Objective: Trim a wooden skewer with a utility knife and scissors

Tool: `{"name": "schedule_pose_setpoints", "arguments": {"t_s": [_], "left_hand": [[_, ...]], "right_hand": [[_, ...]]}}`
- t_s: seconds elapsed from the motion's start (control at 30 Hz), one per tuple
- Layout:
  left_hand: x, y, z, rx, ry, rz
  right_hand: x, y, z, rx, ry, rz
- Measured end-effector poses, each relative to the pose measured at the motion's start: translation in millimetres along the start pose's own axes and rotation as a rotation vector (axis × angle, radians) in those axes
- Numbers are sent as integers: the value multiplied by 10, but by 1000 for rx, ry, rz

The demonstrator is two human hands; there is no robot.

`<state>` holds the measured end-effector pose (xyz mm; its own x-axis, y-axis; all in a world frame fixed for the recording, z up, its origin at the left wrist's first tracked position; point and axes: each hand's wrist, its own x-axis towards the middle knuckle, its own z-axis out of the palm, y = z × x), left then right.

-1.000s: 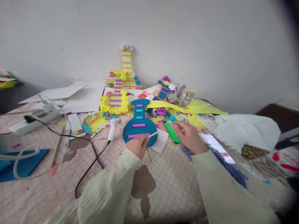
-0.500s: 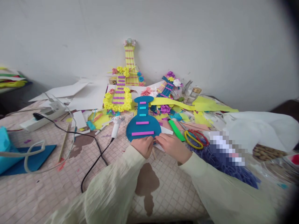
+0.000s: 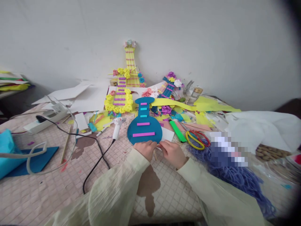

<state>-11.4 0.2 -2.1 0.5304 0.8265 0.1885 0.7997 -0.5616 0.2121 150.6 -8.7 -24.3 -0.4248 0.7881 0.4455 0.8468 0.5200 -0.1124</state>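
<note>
A blue guitar-shaped cutout lies in front of me, with several purple and light-blue strips set crosswise on it. My left hand is closed, knuckles up, just below the cutout's lower edge. Beside it, my right hand is closed in a pinch, its fingertips meeting those of the left. Whatever sits between the fingertips is too small and covered to name. A thin tan piece shows just below them.
To the left lies a white glue gun with a black cord, near a power strip. At right are a green cutter, scissors and blue yarn. Decorated paper instruments stand behind, among paper scraps.
Both hands have drawn slightly down toward me, off the cutout's lower edge, and the right hand has shifted left. The cutout has stayed in place.
</note>
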Motion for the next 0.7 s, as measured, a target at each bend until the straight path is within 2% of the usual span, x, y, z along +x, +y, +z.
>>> {"name": "schedule_pose_setpoints", "arguments": {"t_s": [0.23,0.37,0.7], "left_hand": [[-60,152,74,28,-43,-48],[-95,258,56,20,-75,-83],[-123,368,20,26,-149,-128]], "right_hand": [[-151,10,43,26,42,1],[-243,25,68,28,53,2],[-359,67,133,-13,-1,22]]}}
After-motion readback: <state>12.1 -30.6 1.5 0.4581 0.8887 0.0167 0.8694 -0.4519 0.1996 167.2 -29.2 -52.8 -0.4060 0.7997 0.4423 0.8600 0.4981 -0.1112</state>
